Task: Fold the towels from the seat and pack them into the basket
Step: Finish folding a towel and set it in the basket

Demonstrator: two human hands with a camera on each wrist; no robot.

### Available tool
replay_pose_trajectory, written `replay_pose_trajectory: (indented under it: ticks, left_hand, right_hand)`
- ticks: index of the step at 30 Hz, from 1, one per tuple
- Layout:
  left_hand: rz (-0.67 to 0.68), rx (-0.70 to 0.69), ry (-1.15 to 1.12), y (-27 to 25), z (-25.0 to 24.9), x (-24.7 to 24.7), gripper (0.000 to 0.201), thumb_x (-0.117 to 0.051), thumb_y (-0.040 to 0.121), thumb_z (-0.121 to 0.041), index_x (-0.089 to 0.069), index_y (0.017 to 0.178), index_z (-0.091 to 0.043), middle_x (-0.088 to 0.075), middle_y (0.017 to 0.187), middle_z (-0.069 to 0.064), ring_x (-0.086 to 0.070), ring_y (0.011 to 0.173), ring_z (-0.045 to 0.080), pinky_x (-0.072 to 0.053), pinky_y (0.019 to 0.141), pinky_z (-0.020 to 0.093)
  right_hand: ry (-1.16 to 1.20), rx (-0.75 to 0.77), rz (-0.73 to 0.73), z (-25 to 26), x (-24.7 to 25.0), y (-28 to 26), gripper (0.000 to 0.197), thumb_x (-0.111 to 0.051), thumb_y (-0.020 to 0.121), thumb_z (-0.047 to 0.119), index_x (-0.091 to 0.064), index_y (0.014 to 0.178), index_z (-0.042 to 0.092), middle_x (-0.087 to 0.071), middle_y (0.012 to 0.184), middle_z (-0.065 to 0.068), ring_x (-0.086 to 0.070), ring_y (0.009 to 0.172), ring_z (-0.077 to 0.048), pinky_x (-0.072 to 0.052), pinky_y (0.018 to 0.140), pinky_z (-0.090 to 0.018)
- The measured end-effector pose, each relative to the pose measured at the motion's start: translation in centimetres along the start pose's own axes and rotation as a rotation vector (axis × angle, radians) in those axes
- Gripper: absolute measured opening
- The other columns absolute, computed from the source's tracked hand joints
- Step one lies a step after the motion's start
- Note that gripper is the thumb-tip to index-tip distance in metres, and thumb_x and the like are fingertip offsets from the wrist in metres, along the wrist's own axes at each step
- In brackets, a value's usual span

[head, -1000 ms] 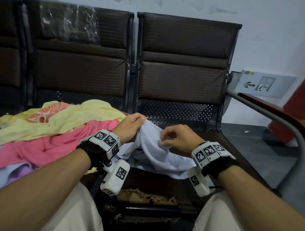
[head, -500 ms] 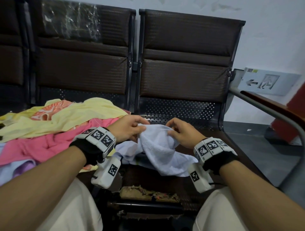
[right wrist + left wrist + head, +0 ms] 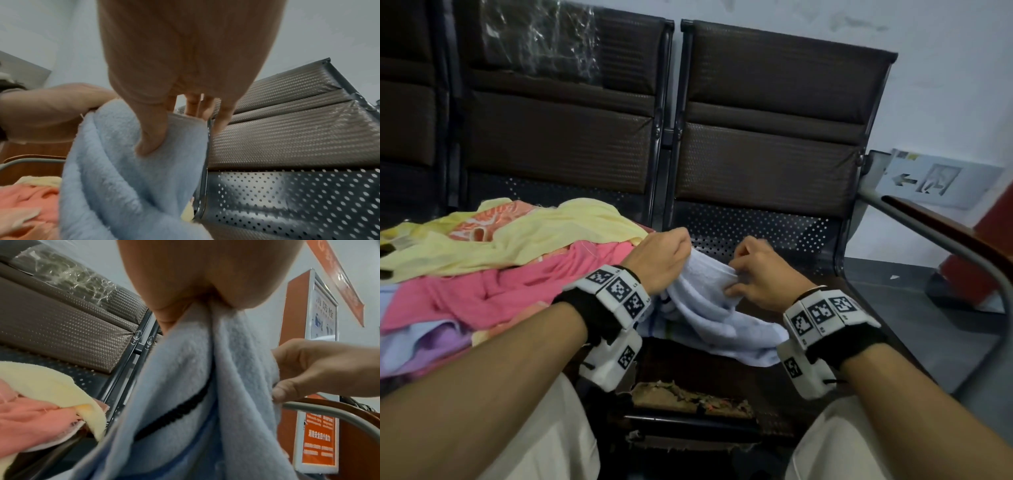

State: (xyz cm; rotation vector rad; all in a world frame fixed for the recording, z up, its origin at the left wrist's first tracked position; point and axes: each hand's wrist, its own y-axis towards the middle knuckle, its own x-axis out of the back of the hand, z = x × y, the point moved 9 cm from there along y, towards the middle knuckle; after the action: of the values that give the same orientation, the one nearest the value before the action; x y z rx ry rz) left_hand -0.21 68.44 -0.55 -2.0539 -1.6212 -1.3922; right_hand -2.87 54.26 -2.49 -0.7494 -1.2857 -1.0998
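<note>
Gripping the pale blue towel (image 3: pixel 709 308) along its upper edge, both hands are closed on it: the left hand (image 3: pixel 661 260) bunches a gathered fold in curled fingers, and the right hand (image 3: pixel 756 274) pinches the hem between thumb and fingers. The towel hangs from them and drapes down onto the dark seat (image 3: pixel 722 373) just in front of the person's knees. It looks fluffy, limp and light, with no stiffness to hold a crease, so I'd judge the corners or hem the best places to hold, pulled taut to flatten it. Beside it to the left lies a heap of soft cloths, a pink one (image 3: pixel 482 294) below a yellow one (image 3: pixel 534 240). Beyond stand padded, textured brown backrests (image 3: pixel 774 137) over perforated metal. No basket is in view.
</note>
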Motion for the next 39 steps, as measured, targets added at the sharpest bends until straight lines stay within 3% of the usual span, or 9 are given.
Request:
replay_pose_trajectory:
  ticks: [4,7,9,12,16,20,24,29,39]
  left_hand:
    - [-0.109,0.005,-0.115,0.1,-0.7,1.8,0.019,-0.04,0.091,-0.017,-0.043,0.074,-0.025,-0.045,0.061,-0.005,-0.043,0.058,0.017,-0.035,0.059,0.035]
    - [0.053,-0.017,-0.11,-0.1,-2.6,1.0,0.028,-0.052,0.092,-0.036,-0.043,0.113,-0.019,-0.051,0.066,0.005,-0.052,0.061,0.017,-0.033,0.057,0.031]
    - [0.171,-0.009,-0.003,0.0,-3.4,0.4,0.055,-0.056,0.089,-0.039,-0.032,0.133,-0.018,-0.06,0.087,0.015,-0.06,0.087,0.032,-0.038,0.069,0.032]
    - [0.18,0.014,0.052,0.7,-3.8,2.0,0.064,-0.057,0.091,-0.034,-0.025,0.143,-0.014,-0.05,0.132,0.019,-0.048,0.123,0.032,-0.038,0.094,0.033]
    - [0.121,-0.062,0.151,1.2,-5.5,6.4,0.029,-0.057,0.091,-0.027,-0.054,0.106,-0.002,-0.058,0.106,0.015,-0.055,0.101,0.03,-0.039,0.082,0.034]
    - [-0.093,-0.129,0.075,1.9,-7.7,12.5,0.026,-0.061,0.089,-0.027,-0.051,0.078,-0.005,-0.056,0.078,0.009,-0.051,0.077,0.023,-0.025,0.061,0.03]
    - [-0.094,-0.084,0.037,3.5,-8.2,14.7,0.025,-0.052,0.094,-0.027,-0.043,0.075,-0.014,-0.054,0.076,0.003,-0.05,0.072,0.021,-0.03,0.056,0.03]
    - [0.028,0.028,0.202,5.8,-6.9,13.0,0.021,-0.042,0.099,-0.025,-0.043,0.085,-0.009,-0.059,0.104,0.024,-0.057,0.096,0.036,-0.043,0.078,0.039]
    - [-0.398,-0.004,-0.144,6.1,-8.0,14.9,0.014,-0.047,0.09,-0.002,-0.06,0.092,-0.008,-0.065,0.095,0.013,-0.058,0.089,0.026,-0.041,0.071,0.03]
  right_hand:
    - [0.08,-0.083,-0.05,-0.7,1.4,-0.4,0.015,-0.055,0.091,0.035,-0.053,0.089,0.02,-0.045,0.103,0.007,-0.041,0.098,-0.018,-0.034,0.081,-0.023]
    - [0.247,-0.219,-0.086,-1.6,2.7,-0.8,0.013,-0.048,0.096,0.025,-0.048,0.09,0.014,-0.062,0.089,-0.01,-0.062,0.079,-0.03,-0.048,0.059,-0.029]
    - [0.274,-0.275,-0.155,-1.7,4.5,-1.1,0.011,-0.049,0.095,0.022,-0.051,0.089,0.014,-0.062,0.086,-0.013,-0.064,0.075,-0.033,-0.053,0.055,-0.038]
    - [0.227,-0.278,-0.286,-1.4,8.5,-1.2,0.009,-0.061,0.088,0.02,-0.061,0.079,0.018,-0.065,0.079,-0.006,-0.063,0.085,-0.028,-0.039,0.063,-0.025]
    - [0.251,-0.268,-0.386,0.1,13.5,-1.2,0.01,-0.064,0.087,0.027,-0.063,0.078,0.025,-0.068,0.084,-0.004,-0.062,0.09,-0.024,-0.045,0.07,-0.031]
    - [0.375,-0.177,-0.561,1.9,19.0,-1.1,0.009,-0.064,0.088,0.027,-0.063,0.079,0.024,-0.065,0.079,0.004,-0.059,0.08,-0.012,-0.042,0.069,-0.026]
    - [0.605,-0.17,-0.635,1.7,21.3,-0.2,0.009,-0.056,0.092,0.02,-0.061,0.085,0.021,-0.061,0.083,0.011,-0.056,0.078,-0.005,-0.044,0.07,-0.024]
    - [0.559,-0.318,-0.554,0.0,19.6,1.9,0.012,-0.055,0.091,0.015,-0.065,0.099,0.012,-0.063,0.098,-0.004,-0.057,0.092,-0.017,-0.047,0.083,-0.031]
    - [0.223,-0.186,-0.625,1.3,20.5,0.8,0.011,-0.058,0.09,0.008,-0.069,0.091,0.01,-0.053,0.082,0.002,-0.046,0.076,-0.009,-0.027,0.065,-0.013]
